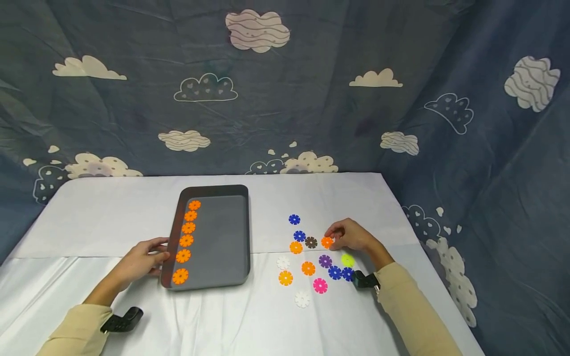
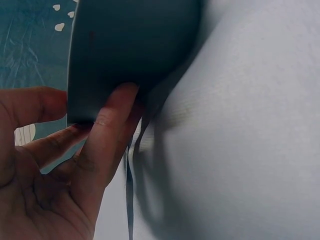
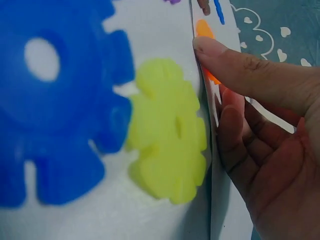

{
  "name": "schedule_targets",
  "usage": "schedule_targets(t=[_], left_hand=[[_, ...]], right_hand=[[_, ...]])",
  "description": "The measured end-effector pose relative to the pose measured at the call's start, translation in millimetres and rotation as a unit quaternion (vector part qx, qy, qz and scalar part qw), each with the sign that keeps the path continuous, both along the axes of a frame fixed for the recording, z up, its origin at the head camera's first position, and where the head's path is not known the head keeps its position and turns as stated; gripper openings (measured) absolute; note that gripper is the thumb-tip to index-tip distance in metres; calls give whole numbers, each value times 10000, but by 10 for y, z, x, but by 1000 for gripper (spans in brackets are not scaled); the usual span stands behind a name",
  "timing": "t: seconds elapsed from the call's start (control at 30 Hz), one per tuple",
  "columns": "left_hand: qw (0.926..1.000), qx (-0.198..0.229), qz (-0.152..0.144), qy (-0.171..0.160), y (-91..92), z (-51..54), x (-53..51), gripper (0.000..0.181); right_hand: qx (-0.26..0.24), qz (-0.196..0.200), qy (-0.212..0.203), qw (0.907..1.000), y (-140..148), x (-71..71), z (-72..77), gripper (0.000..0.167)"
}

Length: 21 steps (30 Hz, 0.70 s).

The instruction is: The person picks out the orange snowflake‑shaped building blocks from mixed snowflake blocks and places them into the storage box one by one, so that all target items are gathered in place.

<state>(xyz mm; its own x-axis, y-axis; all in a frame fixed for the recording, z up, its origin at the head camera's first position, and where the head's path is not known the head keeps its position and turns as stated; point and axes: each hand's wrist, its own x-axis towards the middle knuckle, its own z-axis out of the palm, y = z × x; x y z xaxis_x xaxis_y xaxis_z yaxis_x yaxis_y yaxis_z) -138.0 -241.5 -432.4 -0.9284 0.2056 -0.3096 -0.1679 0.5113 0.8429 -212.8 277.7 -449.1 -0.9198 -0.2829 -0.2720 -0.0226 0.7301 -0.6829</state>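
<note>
the left hand is at the left side of the tray; its fingers lie about the rim and grip it. the right hand is over the far right of the scattered pieces — thumb and forefinger pinch an orange disc by its edge. whether the disc is fully off the white cloth cannot be told.

six orange pieces lie in the tray, in a line along its left wall, from far end to near end. right of the tray, the loose pieces include a brown disc just left of the held one, a purple disc nearer, and a green disc near the right wrist.

step in hand, as judged: picking up one orange disc with the right hand while the left steadies the tray. the next move calls for a firm pinch and a clean lift — without nudging the brown disc beside it.
</note>
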Motion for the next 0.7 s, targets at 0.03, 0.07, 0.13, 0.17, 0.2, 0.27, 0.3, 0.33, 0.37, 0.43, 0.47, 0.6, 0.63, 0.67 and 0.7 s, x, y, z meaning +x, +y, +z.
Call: schedule_targets(t=[0.03, 0.07, 0.13, 0.17, 0.2, 0.27, 0.3, 0.33, 0.37, 0.43, 0.47, 0.6, 0.63, 0.67, 0.7], left_hand=[[10000, 5, 3, -3, 0, 0, 1, 53], [10000, 9, 7, -7, 0, 3, 2, 53], [10000, 16, 21, -17, 3, 8, 5, 53], [10000, 14, 22, -23, 4, 11, 7, 53], [10000, 17, 23, -30, 5, 14, 8, 53], [10000, 14, 18, -32, 2, 23, 10, 53], [10000, 2, 16, -32, 0, 27, 12, 53], [10000, -2, 14, -30, -4, 29, 11, 53], [10000, -25, 8, -25, -10, 31, 12, 53], [10000, -75, 14, -14, -19, 33, 14, 53], [10000, -84, 17, -14, -23, 32, 14, 53], [10000, -51, -6, -47, -18, 19, 10, 53], [10000, -37, -16, -42, -14, 16, 5, 53], [10000, -25, -21, -40, -10, 14, 4, 53], [10000, -33, -26, -28, -6, 14, 1, 53]], right_hand=[[30, -12, 4, 10000, -6, 2, -2, 28], [53, -37, 11, 10000, -12, 2, -3, 28], [61, -75, 20, 10000, -22, 5, 1, 27], [61, -81, 40, 9999, -24, 5, 2, 26], [39, -104, 49, 9999, -25, 6, 4, 26], [-44, -141, 68, 9999, -30, 8, 9, 24], [-101, -157, 78, 9998, -33, 9, 11, 23], [-160, -167, 83, 9997, -34, 8, 8, 22], [-233, -180, 68, 9995, -37, 8, 6, 20], [-398, -218, -22, 9990, -46, 4, 3, 17], [-491, -234, -86, 9985, -51, 2, 4, 15], [-834, -344, -374, 9952, -83, 1, 43, 12], [-911, -377, -410, 9943, -95, -1, 58, 13], [-980, -398, -428, 9935, -109, -2, 77, 14], [-1043, -424, -431, 9927, -128, -5, 95, 15]])
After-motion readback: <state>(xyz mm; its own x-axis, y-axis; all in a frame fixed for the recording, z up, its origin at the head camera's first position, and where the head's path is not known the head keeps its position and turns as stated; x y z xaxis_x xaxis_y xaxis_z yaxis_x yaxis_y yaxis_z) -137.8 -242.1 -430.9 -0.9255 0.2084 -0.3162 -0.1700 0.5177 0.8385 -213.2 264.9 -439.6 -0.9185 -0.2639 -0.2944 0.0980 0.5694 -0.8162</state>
